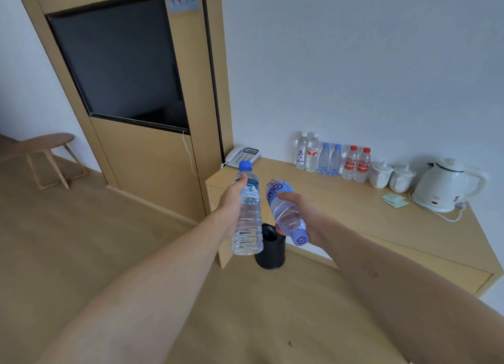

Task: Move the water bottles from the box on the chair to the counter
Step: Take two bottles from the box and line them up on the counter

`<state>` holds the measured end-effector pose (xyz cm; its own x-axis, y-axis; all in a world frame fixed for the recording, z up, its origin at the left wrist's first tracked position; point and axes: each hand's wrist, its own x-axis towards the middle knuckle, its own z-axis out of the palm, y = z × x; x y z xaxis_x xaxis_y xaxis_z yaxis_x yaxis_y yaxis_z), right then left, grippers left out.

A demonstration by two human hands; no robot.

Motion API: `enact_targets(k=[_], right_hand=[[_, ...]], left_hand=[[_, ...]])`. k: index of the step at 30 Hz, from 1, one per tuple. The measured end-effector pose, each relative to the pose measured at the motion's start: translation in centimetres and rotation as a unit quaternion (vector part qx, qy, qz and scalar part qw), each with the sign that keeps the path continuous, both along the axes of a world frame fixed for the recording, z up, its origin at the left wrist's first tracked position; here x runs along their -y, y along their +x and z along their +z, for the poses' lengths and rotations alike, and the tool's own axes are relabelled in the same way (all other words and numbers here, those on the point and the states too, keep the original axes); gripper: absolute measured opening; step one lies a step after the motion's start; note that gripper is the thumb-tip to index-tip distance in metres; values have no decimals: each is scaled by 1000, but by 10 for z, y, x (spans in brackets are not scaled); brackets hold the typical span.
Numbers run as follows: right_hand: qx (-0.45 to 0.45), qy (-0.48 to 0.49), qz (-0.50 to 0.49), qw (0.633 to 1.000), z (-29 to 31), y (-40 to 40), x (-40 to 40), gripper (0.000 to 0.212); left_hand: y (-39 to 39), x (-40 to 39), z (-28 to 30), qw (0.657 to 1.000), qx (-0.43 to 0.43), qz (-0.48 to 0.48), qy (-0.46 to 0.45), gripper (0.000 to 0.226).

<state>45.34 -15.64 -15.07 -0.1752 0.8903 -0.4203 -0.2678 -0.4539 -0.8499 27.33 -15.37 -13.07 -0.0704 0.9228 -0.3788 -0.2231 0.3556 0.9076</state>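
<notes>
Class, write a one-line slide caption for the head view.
Left hand and right hand each carry a water bottle toward the counter, where six bottles stand.

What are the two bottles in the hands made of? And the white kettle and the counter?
Bottle in the left hand: clear plastic, it seems; ribbed see-through wall, blue cap. Bottle in the right hand: clear bluish plastic, purple cap. Kettle: probably glossy white plastic; it shines. Counter: light wood or wood-look laminate, matte; I cannot tell which.

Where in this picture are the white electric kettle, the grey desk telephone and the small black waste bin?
white electric kettle (443,185): head view, on its rounded body.
grey desk telephone (242,156): head view, on its keypad face.
small black waste bin (272,250): head view, on its side wall.
</notes>
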Motion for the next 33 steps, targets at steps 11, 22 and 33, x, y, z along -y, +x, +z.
enact_targets(k=[11, 22, 33], right_hand=[[43, 8, -10, 999, -2, 5, -236, 39], [80, -34, -16, 996, -29, -12, -395, 49], [139, -91, -94, 982, -62, -38, -550, 45]], left_hand=[[1, -238, 7, 998, -63, -9, 4, 67], [-22, -410, -18, 994, -94, -64, -2, 34], [-47, -605, -48, 969, -141, -205, 5, 46]])
